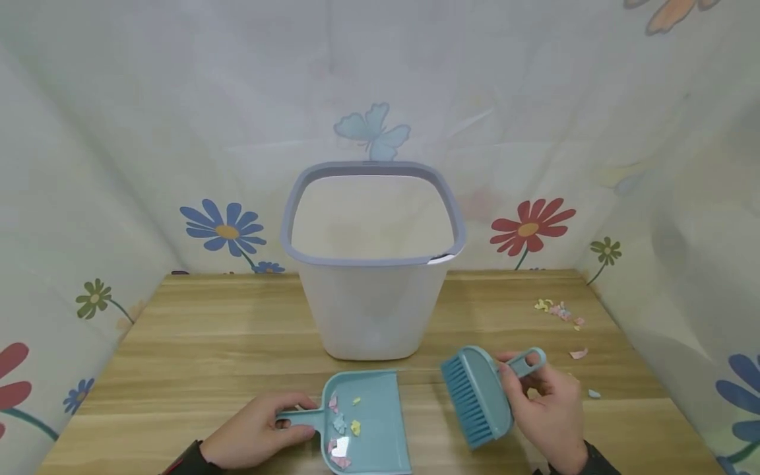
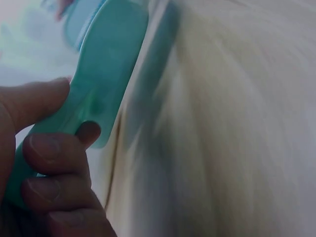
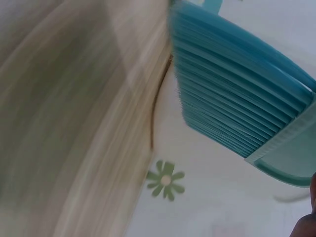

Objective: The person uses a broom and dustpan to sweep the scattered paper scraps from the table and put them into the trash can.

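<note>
L fingers (image 1: 293,400) grip dustpan (image 1: 377,415), gap frm edge (image 1: 402,422) to brush (image 1: 487,389) in R fingers (image 1: 513,386)

On the wooden table (image 1: 231,336), in the middle, stands the tall white bin with grey-blue rim (image 1: 373,310); behind it hangs the white flower-printed sheet (image 1: 237,99); before the bin is the flat light-blue plastic dustpan (image 1: 382,422), its handle to the left, in the left hand (image 1: 252,429); in it lie small pink, yellow and blue scraps (image 1: 340,424), mostly at the handle side; to the right, apart, is the light-blue plastic brush (image 1: 483,394), in the right hand (image 1: 549,409), bristles towards the dustpan; at the table's right rear lies a loose group of pink and yellow scraps (image 1: 561,311); nearer to the right hand lie one pale pink piece (image 1: 578,354) and one pale blue piece (image 1: 594,394).
</note>
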Available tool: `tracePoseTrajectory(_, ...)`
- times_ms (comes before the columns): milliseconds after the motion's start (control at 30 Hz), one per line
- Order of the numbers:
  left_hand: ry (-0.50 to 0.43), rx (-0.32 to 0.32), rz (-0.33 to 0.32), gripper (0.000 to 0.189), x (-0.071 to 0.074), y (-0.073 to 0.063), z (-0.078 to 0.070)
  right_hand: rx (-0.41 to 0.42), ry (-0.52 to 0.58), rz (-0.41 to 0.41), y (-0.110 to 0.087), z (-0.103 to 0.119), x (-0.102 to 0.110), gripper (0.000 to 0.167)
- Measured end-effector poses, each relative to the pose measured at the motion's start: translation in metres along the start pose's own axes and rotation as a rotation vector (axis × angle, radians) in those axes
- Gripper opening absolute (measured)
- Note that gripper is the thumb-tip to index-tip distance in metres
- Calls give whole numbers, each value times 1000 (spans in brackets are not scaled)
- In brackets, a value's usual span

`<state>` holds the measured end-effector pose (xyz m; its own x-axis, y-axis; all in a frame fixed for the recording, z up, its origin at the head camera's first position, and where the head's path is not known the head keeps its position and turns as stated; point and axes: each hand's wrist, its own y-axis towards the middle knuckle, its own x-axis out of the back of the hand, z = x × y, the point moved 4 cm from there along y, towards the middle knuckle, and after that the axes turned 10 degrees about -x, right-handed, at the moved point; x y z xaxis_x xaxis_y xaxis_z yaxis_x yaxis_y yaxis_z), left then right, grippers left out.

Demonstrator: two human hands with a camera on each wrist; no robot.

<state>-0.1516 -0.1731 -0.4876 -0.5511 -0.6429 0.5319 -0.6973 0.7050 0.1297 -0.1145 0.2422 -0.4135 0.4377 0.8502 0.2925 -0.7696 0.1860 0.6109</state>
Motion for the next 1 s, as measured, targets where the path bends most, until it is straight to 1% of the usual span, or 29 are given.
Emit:
tracePoseTrajectory(33, -7, 17, -3, 22, 5, -6, 0, -5, -13, -10, 0, -3, 5, 24)
tracePoseTrajectory(133, -41, 97, -5, 23, 23, -24, 2, -7, -32, -54, 0, -12, 18, 25)
tracePoseTrajectory(200, -51, 152, -14, 24, 37, -37, 3, -39, -68, -92, 0, -17, 26, 23)
tracePoseTrajectory(267, -43, 179, -33, 25, 52, -49, 2, -75, -92, -129, -1, -22, 33, 22)
tracePoseTrajectory(333, -28, 189, -61, 28, 70, -61, -1, -105, -101, -154, -2, -27, 38, 20)
tracePoseTrajectory(367, -9, 199, -79, 28, 80, -67, -2, -117, -107, -164, -3, -28, 40, 19)
tracePoseTrajectory(467, 77, 196, -132, 29, 112, -82, -9, -117, -108, -181, -5, -31, 45, 18)
tracePoseTrajectory(500, 113, 208, -148, 30, 123, -87, -12, -123, -114, -186, -6, -32, 46, 17)
tracePoseTrajectory(567, 216, 225, -198, 30, 145, -94, -20, -144, -132, -192, -7, -34, 48, 16)
tracePoseTrajectory(600, 268, 220, -227, 29, 156, -97, -24, -157, -139, -196, -8, -34, 48, 15)
tracePoseTrajectory(700, 364, 217, -298, 28, 186, -102, -40, -185, -153, -200, -8, -37, 50, 14)
tracePoseTrajectory(733, 394, 210, -325, 27, 195, -102, -46, -189, -155, -201, -7, -37, 50, 14)
tracePoseTrajectory(800, 418, 177, -371, 30, 212, -99, -59, -197, -161, -202, -7, -38, 50, 15)
tracePoseTrajectory(900, 446, 129, -447, 38, 232, -91, -77, -218, -153, -206, -6, -39, 49, 16)
tracePoseTrajectory(1000, 465, 46, -504, 40, 249, -77, -93, -242, -150, -214, -7, -40, 48, 16)
